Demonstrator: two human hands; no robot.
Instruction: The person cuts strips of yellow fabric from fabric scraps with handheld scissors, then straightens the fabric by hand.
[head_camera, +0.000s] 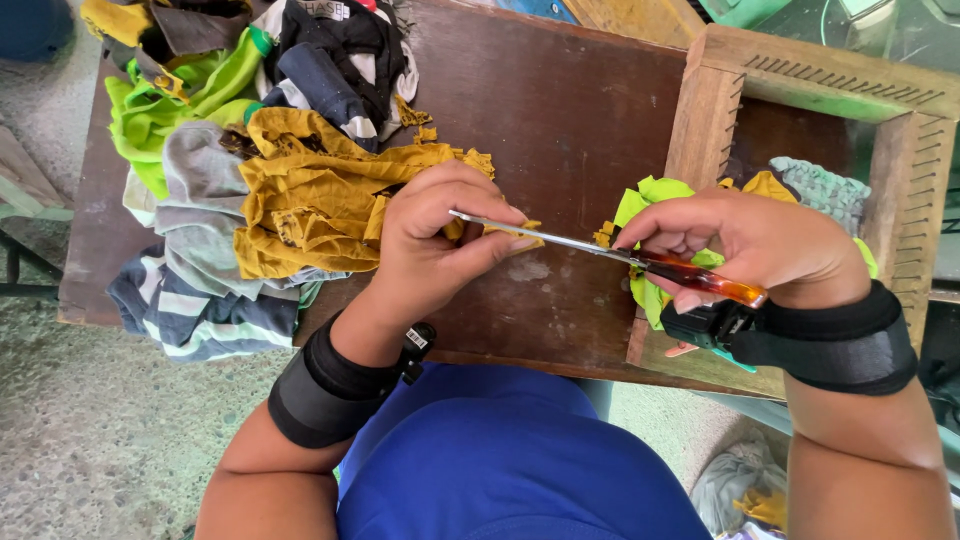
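Right grip (760, 245) clasps amber-handled steel scissors (610, 253); left grip (435, 235) pinches frayed mustard cloth (320, 195) on scuffed wooden table (560, 120).

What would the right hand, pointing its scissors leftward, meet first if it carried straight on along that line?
Most likely the left hand: the scissors held by the right hand already have their blade tips at its fingers, which pinch mustard-yellow cloth. Depth is hard to judge.

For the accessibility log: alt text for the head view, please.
Two hands work scissors over a brown wooden table: the right hand grips the orange handle while the left hand pinches mustard cloth at the blade. Mixed fabric scraps lie piled on the left, more in a wooden box on the right.
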